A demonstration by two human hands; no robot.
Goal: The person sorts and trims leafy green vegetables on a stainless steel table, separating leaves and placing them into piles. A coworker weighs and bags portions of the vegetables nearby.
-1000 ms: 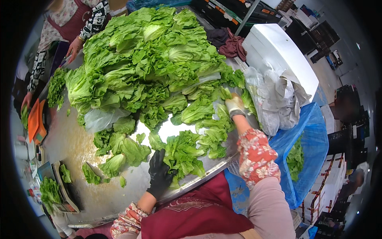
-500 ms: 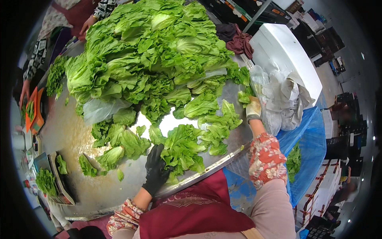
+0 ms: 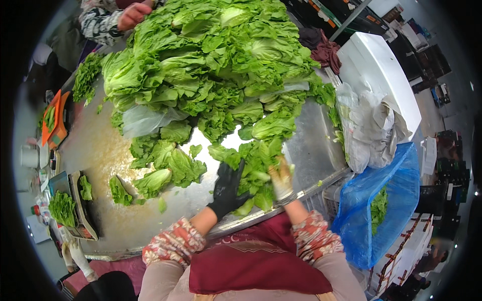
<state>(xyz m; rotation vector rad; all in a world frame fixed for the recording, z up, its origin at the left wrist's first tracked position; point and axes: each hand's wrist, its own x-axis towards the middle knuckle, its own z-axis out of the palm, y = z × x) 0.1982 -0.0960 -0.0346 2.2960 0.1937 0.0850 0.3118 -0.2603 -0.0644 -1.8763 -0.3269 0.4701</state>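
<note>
A loose bunch of green lettuce [image 3: 255, 173] lies near the front edge of the metal table, pressed between my two hands. My left hand [image 3: 227, 188], in a black glove, holds its left side with the fingers pointing up along the leaves. On the opposite side, my right hand [image 3: 282, 181], in a pale glove, is closed against the leaves, its fingertips partly hidden among them. Beyond my hands rises a big heap of lettuce [image 3: 206, 65]. Several smaller heads and loose leaves [image 3: 183, 168] lie to the left.
At the right stand a white foam box [image 3: 376, 75], crumpled plastic bags [image 3: 369, 128] and a blue-lined container [image 3: 351, 215] with greens inside. A scale [image 3: 83, 210] bearing lettuce and an orange tray [image 3: 54, 123] are at left. Another person's hand [image 3: 134, 16] is beyond the heap.
My right hand has come back from beside the plastic bags to the lettuce in front of me. The loose leaves at right are now bunched between both hands. The other person's hands have shifted.
</note>
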